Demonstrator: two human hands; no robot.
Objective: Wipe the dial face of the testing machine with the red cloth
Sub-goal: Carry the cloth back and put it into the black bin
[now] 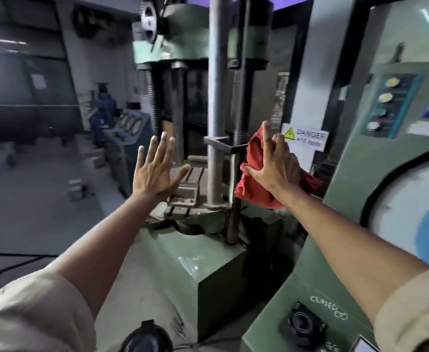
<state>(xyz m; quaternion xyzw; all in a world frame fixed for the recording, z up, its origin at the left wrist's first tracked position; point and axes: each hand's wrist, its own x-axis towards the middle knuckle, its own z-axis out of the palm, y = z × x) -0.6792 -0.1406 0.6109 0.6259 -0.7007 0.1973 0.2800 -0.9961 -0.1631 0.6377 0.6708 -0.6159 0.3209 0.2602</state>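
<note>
My right hand [274, 165] is raised in mid-air with the red cloth [255, 191] draped against its palm, fingers loosely spread over it. The cloth hangs crumpled below and behind the hand. The big round white dial face [409, 196] with a black rim sits at the far right on the green control cabinet, well to the right of the cloth and apart from it. My left hand [155, 168] is held up, fingers spread, palm forward, holding nothing, in front of the machine's columns.
The green testing machine frame with steel columns [217, 102] and screw rods stands straight ahead. A danger 415 volts sign [306, 138] is behind the cloth. A button panel [388, 105] and black knob [302, 323] sit on the cabinet. Other equipment [129, 125] stands at left.
</note>
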